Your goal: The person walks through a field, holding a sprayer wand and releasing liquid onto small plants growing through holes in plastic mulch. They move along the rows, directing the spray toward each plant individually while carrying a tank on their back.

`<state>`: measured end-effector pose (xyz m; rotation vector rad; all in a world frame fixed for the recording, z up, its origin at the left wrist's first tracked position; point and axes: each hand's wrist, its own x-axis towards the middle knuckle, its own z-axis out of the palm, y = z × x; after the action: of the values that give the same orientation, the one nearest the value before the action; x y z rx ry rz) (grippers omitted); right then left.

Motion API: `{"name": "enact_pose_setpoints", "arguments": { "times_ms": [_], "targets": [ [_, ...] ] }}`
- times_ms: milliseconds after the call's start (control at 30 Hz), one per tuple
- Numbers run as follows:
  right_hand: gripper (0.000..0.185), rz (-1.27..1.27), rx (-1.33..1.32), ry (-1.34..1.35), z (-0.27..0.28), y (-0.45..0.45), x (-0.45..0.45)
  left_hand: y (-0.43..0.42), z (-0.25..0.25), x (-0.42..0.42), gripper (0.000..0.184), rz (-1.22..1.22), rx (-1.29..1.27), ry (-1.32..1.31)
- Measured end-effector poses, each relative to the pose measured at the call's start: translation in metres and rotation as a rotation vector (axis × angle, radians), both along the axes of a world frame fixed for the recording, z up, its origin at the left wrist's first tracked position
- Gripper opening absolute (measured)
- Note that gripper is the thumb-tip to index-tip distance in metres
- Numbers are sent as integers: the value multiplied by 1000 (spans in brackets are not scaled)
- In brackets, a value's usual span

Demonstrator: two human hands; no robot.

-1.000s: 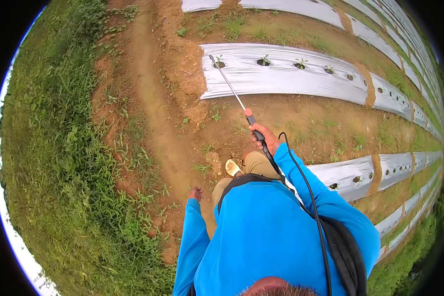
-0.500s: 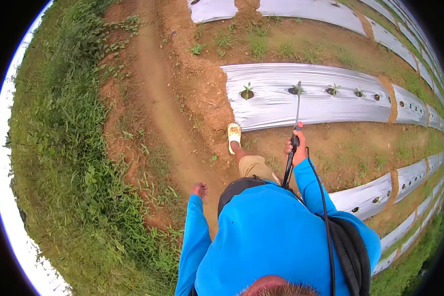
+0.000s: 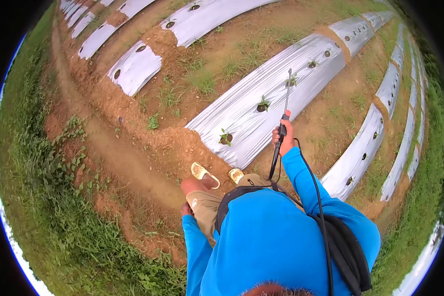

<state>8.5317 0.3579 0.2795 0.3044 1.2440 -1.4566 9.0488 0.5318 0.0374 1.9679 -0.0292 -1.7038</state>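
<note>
My right hand [image 3: 287, 139] is wrapped round the black handle of a sprayer wand [image 3: 281, 132]. Its thin metal lance [image 3: 287, 91] points away from me over silver plastic mulch [image 3: 244, 117], with the bent tip near a seedling [image 3: 292, 79] in a planting hole. Two more seedlings are closer, a middle one [image 3: 264, 104] and one near the bed's end [image 3: 226, 137]. From the wand's handle a black hose [image 3: 320, 212] runs back along my right arm. My left hand [image 3: 186, 209] hangs beside my left thigh, its fingers mostly hidden.
A muddy path [image 3: 128, 160] runs along the bed ends, bordered by thick grass and weeds [image 3: 93, 237]. Other mulched beds lie left [image 3: 135, 69] and right [image 3: 360, 160], with bare soil between. A black strap [image 3: 345, 251] crosses my right shoulder. Both shoes stand by the bed's end.
My view has turned, so the beds now run diagonally. Both shoes now show. My left hand has come back beside my thigh; my right hand still grips the sprayer wand.
</note>
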Motion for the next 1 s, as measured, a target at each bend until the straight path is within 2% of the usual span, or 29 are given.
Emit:
{"name": "enact_pose_setpoints", "arguments": {
  "times_ms": [100, 133, 233, 267, 300, 367, 433, 500, 567, 633, 667, 700, 767, 833, 933, 1000],
  "targets": [
    [34, -68, 23, 41, -7, -27, 15, -61, -44, 30, 33, -613, -369, -372],
    [35, -82, 45, 63, -9, -38, 22, -83, -42, 34, 32, -660, -291, -356],
    [35, -144, 79, 95, -20, -71, 46, -155, 1, 26, 33, -639, -206, -207],
    [36, -185, 82, 108, -20, -88, 49, -186, -11, 37, 31, -645, -9, -187],
    [37, -204, 40, 141, -19, -97, 57, -197, -16, 58, 31, -652, 6, -188],
    [38, -229, 59, 145, -5, -119, 68, -251, -11, 60, 24, -367, 191, -8],
    [39, -252, 26, 96, 8, -137, 75, -310, -4, 75, 20, -402, 197, 44],
    [39, -281, 2, 52, 27, -160, 79, -366, -26, 107, 15, -399, 269, 144],
    [40, -348, -57, 14, 44, -179, 87, -431, -10, 115, 13, -390, 269, 94],
    [41, -373, -86, -2, 60, -193, 92, -482, 11, 123, 14, -372, 92, 120],
    [42, -386, -116, -16, 66, -198, 92, -505, 22, 123, 14, -394, 89, 120],
    [42, -412, -125, -10, 71, -201, 91, -531, 32, 117, 15, -357, 71, 94],
    [42, -408, -176, -176, 84, -207, 90, -578, 54, 92, 17, -358, 36, 81],
    [40, -460, -226, -138, 99, -216, 90, -607, 71, 71, 19, -352, -32, 131],
    [33, -546, -314, -130, 111, -238, 81, -649, 72, 26, 21, -416, 2, 171],
    [31, -578, -335, -196, 94, -246, 59, -674, 63, -7, 22, -497, 22, 182]
  ]
}}
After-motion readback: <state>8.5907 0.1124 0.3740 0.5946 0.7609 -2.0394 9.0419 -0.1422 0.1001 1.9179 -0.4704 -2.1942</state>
